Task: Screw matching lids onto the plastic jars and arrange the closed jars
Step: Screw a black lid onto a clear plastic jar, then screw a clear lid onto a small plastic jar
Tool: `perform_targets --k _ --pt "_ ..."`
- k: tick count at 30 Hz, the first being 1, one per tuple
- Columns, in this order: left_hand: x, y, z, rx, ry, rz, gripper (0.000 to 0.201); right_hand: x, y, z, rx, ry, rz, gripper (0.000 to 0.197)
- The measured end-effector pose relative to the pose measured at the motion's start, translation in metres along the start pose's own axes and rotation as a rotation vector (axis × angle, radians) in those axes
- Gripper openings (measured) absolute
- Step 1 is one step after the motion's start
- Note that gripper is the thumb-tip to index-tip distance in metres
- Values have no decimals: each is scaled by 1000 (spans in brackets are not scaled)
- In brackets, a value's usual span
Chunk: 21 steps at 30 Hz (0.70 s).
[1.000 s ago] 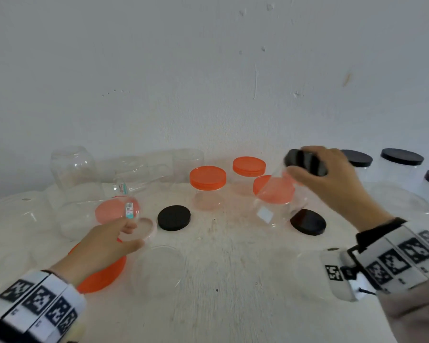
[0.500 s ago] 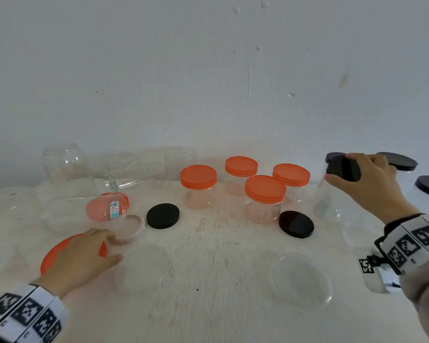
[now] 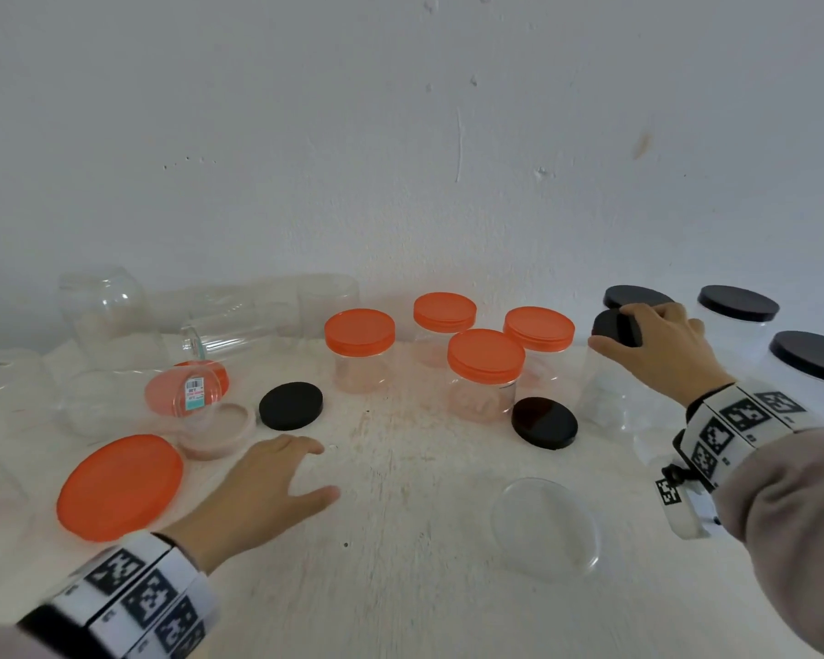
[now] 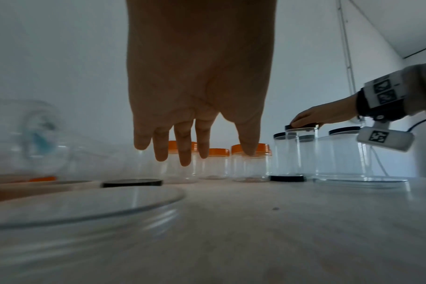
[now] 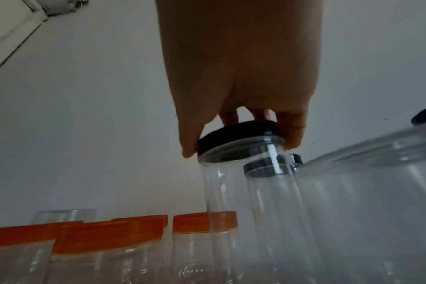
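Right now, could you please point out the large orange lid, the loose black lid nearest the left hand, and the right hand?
large orange lid (image 3: 120, 487), head view, top face.
loose black lid (image 3: 290, 405), head view, top face.
right hand (image 3: 662, 351), head view, back of hand.

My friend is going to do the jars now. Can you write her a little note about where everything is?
Right hand: grips the black lid of a tall clear jar, beside the other black-lidded jars on the right.
Left hand: open, holding nothing, over a clear lid near the table's front.
Done: four orange-lidded jars stand closed in the middle.
Left: two loose black lids, a big orange lid, another clear lid, and open clear jars at back left. Match, screw on, line up.
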State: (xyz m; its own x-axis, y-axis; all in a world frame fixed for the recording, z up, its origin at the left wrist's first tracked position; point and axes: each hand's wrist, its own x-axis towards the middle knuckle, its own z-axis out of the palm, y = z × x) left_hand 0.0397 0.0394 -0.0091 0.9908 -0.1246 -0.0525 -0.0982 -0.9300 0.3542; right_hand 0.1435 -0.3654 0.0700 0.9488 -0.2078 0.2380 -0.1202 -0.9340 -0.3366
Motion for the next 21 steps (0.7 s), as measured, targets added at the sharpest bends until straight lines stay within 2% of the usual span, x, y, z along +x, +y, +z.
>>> perform_targets --k 4,9,11,15,18,21 --pt "18 52 14 -44 -68 132 68 1 7 -8 -41 -86 10 68" --pt "39 119 35 -51 -193 286 73 -4 32 -19 -157 -210 95 102" --pt "43 142 44 -35 -258 324 77 -8 44 -22 -249 -259 156 107" --pt "44 176 59 67 -427 348 94 -18 64 -26 -247 -365 208 107" --pt "41 192 67 147 -525 322 102 -22 70 -26 -229 -376 202 104" --pt "37 201 74 196 -522 296 103 -25 70 -27 -210 -372 189 106"
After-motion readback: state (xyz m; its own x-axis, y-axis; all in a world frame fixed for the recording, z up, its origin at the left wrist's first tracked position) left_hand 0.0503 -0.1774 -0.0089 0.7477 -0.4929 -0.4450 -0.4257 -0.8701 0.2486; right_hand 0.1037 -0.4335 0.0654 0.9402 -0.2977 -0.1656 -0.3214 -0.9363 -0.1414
